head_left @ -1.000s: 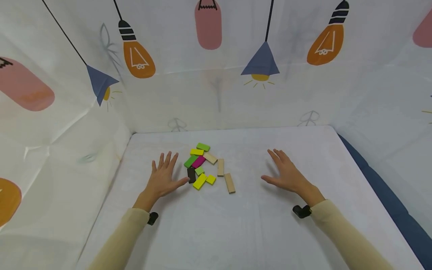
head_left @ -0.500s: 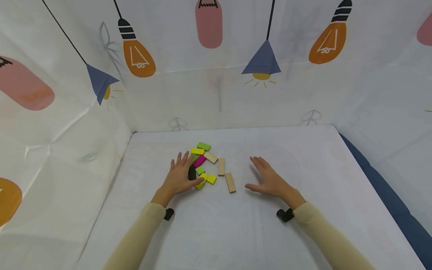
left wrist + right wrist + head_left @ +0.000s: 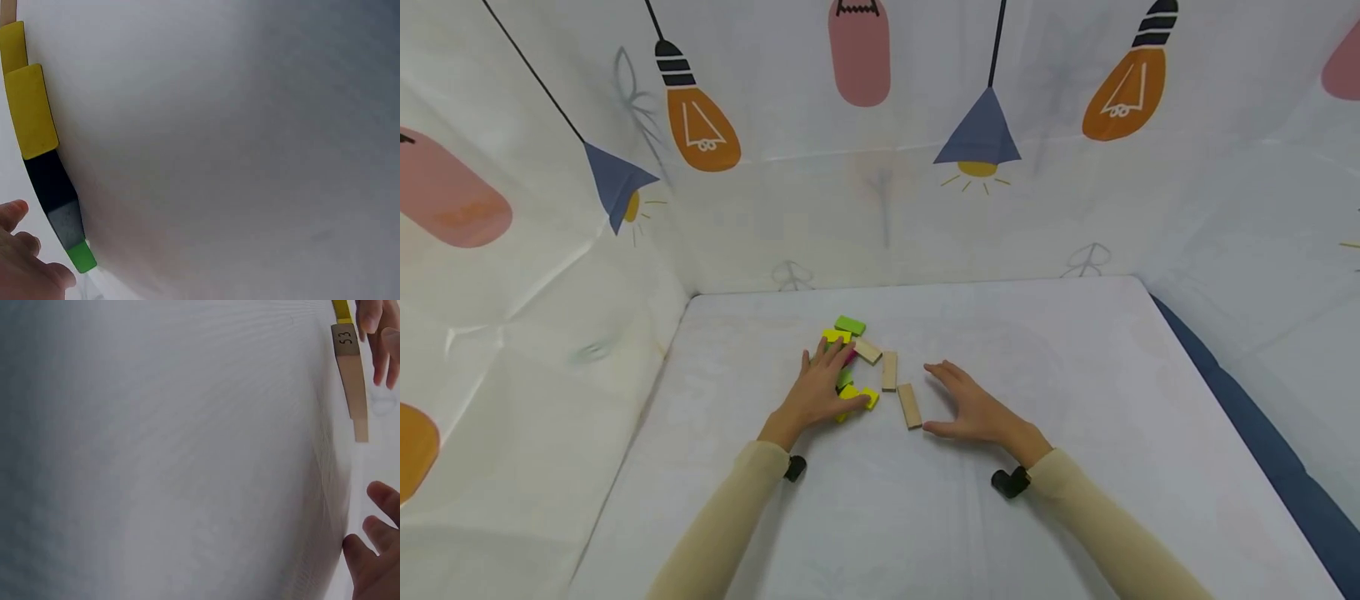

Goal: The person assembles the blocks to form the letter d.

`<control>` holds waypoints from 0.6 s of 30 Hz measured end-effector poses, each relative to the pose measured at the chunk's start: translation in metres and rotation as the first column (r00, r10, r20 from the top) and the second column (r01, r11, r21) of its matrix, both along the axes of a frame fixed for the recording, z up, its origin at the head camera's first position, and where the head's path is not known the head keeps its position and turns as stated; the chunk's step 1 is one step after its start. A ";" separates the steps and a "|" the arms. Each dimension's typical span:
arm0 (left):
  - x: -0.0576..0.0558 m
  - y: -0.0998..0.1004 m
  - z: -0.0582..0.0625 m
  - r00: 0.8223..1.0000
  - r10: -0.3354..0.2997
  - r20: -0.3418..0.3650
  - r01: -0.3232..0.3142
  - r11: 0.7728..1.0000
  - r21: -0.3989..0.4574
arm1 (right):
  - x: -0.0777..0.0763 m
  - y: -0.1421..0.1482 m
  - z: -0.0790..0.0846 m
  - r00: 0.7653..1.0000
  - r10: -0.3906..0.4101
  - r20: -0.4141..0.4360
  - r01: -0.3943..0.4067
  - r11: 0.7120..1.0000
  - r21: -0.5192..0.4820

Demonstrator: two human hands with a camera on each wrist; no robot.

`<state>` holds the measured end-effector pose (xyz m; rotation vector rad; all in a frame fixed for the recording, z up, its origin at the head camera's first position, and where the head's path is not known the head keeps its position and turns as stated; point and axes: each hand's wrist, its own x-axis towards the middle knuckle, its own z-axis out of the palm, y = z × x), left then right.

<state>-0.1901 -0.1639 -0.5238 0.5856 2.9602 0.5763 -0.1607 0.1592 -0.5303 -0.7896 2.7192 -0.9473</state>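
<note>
Over the left side of a group of small wooden blocks spreads my left hand (image 3: 817,392), fingers apart. It hides the black block (image 3: 51,181) and part of the magenta one in the head view; whether it touches them I cannot tell. A yellow block (image 3: 31,112) and a green block (image 3: 82,257) also show in the left wrist view. My right hand (image 3: 981,414) is held just right of a plain wooden block (image 3: 909,406), thumb apart from the fingers, holding nothing. In the right wrist view a plain block (image 3: 351,372) bears the marking "53".
A light green block (image 3: 850,326) and a yellow block (image 3: 837,336) lie at the group's far end. Two more plain blocks, one at the upper right (image 3: 867,351), curve along its right side. A white-covered table (image 3: 880,517) meets a printed cloth (image 3: 910,217) behind.
My left hand has moved right from beside the blocks to over them. My right hand has come left toward the plain blocks. The blocks that show keep their places.
</note>
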 end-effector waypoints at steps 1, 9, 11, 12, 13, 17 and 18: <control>-0.001 0.001 -0.001 1.000 -0.004 0.004 0.004 1.000 0.006 | 0.000 -0.001 0.001 1.000 0.005 0.003 -0.005 1.000 0.000; -0.008 0.009 -0.004 0.999 -0.034 0.029 0.032 0.998 0.053 | -0.002 -0.003 -0.001 0.998 0.043 0.036 -0.043 0.999 0.016; -0.009 0.013 -0.003 0.998 -0.045 0.033 0.043 0.997 0.065 | -0.002 -0.006 -0.001 0.998 0.052 0.043 -0.053 0.999 0.011; -0.010 0.014 -0.003 0.998 -0.053 0.030 0.050 0.996 0.073 | -0.002 -0.008 -0.001 0.997 0.057 0.046 -0.058 0.998 0.006; -0.011 0.016 -0.002 0.998 -0.060 0.029 0.058 0.995 0.077 | -0.003 -0.009 -0.002 0.997 0.063 0.048 -0.063 0.998 0.006; -0.014 0.022 0.000 0.996 -0.090 0.014 0.089 0.994 0.064 | -0.003 -0.014 -0.003 0.995 0.090 0.031 -0.090 0.996 -0.001; -0.015 0.024 0.000 0.995 -0.098 0.010 0.097 0.993 0.061 | -0.003 -0.015 -0.003 0.995 0.096 0.023 -0.096 0.995 -0.002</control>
